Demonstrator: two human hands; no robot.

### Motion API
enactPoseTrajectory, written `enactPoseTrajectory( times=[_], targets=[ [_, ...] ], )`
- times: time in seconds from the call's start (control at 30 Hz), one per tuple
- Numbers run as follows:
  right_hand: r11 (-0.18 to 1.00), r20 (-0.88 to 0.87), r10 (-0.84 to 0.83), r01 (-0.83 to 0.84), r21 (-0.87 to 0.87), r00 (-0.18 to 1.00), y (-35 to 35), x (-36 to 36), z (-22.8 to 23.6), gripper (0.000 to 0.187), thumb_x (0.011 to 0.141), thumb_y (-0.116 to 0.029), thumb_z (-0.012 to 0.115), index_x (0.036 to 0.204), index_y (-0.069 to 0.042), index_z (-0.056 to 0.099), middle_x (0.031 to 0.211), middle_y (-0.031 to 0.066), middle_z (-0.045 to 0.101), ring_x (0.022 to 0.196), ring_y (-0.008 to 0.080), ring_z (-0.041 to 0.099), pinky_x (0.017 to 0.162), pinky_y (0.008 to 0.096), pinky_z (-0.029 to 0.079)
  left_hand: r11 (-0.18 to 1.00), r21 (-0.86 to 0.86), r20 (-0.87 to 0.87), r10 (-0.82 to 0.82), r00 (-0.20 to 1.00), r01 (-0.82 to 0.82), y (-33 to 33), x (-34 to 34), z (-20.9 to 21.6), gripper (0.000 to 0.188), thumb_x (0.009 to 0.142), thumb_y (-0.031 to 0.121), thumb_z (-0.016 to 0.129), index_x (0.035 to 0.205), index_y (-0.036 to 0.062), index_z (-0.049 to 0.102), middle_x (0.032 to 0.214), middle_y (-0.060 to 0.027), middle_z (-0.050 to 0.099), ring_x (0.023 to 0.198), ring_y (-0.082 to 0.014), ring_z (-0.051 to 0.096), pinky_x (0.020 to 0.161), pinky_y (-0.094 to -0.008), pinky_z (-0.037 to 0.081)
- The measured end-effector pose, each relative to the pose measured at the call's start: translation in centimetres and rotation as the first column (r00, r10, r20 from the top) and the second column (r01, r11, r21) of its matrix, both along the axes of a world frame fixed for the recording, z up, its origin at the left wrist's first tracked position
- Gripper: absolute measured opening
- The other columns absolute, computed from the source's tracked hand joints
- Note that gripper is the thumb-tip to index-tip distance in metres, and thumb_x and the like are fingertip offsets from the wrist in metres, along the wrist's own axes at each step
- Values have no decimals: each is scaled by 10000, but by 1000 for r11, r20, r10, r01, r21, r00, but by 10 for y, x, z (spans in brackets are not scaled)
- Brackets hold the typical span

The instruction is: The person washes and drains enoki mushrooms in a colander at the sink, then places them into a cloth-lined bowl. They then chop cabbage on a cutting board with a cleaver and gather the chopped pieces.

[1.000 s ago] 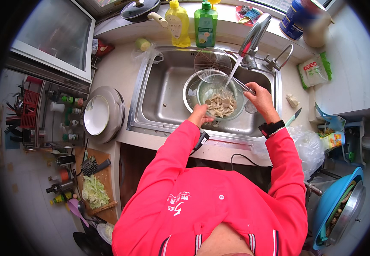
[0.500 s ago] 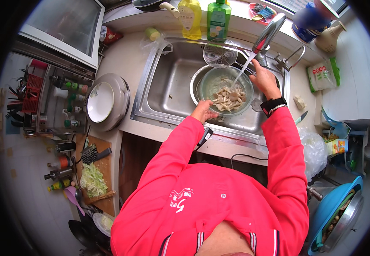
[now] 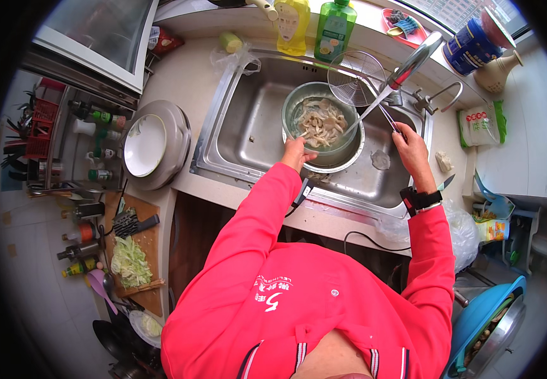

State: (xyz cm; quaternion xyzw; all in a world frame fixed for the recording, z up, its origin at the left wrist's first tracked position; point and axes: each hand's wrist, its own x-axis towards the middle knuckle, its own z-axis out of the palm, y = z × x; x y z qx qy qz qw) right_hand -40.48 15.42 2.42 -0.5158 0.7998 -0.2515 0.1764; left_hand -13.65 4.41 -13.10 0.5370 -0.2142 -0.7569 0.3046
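Note:
My left hand (image 3: 297, 154) grips the near left rim of a pale green see-through bowl (image 3: 290, 117). Inside, in water, lie pale torn pieces that look like oyster mushrooms (image 3: 321, 124). Beneath the bowl, in the sink (image 3: 248, 136), is a metal basin (image 3: 353, 153). My right hand (image 3: 411, 150) is closed on the thin handle of a round wire skimmer (image 3: 356, 78), whose mesh hangs over the bowl's far right side. From the tap (image 3: 414, 60), water streams down to the bowl's right edge.
Yellow (image 3: 293, 28) and green bottles (image 3: 334, 31) stand behind the sink. Stacked plates (image 3: 173, 129) sit at its left, near a cutting board (image 3: 153, 237) with shredded cabbage (image 3: 131, 261). Right of the sink are a knife (image 3: 446, 182) and a plastic bag (image 3: 463, 230).
The bowl has shifted left and away from me with my left hand. The skimmer has moved right, while my right hand has come lower and right from near the tap.

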Motion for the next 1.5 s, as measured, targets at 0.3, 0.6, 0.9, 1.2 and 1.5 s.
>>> enactPoseTrajectory(
  times=[0.3,0.6,0.9,1.2,1.5],
  targets=[
    [998,-10,53,-53,15,999,14,-5,-3,296,865,-238,609,1143,-139,632,971,102,683,860,273,655,742,360,497,965,77,68,-255,965,250,2,-11,-3,358,835,104,478,1177,4,435,945,-202,627,693,-331,672,526,-349,572],
    [995,-42,102,-102,-10,994,12,5,0,274,867,-197,612,1136,-148,632,1011,82,659,882,272,640,743,367,494,947,41,165,-322,932,320,-11,0,6,394,830,103,482,1204,-6,425,930,-200,642,615,-296,663,438,-327,555],
    [991,-409,126,-130,18,904,35,8,-1,266,854,-180,628,1119,-198,631,848,62,568,769,288,606,634,402,478,945,-21,162,-319,934,327,-29,6,14,421,827,79,467,1236,-10,414,903,-206,641,618,-309,671,460,-325,576],
    [970,-518,235,-166,176,823,31,44,-24,329,824,-161,634,1150,-202,618,823,91,579,714,290,626,590,418,511,971,30,135,-240,961,238,-20,-12,7,451,819,60,456,1262,13,392,986,-199,618,608,-315,666,441,-331,574],
    [937,-311,331,-271,220,891,47,59,-12,315,838,-150,624,1149,-199,617,837,94,583,708,317,620,605,430,501,964,20,132,-267,955,267,-18,-6,2,456,811,64,464,1261,24,398,974,-198,623,619,-316,668,442,-336,579]
  ],
)
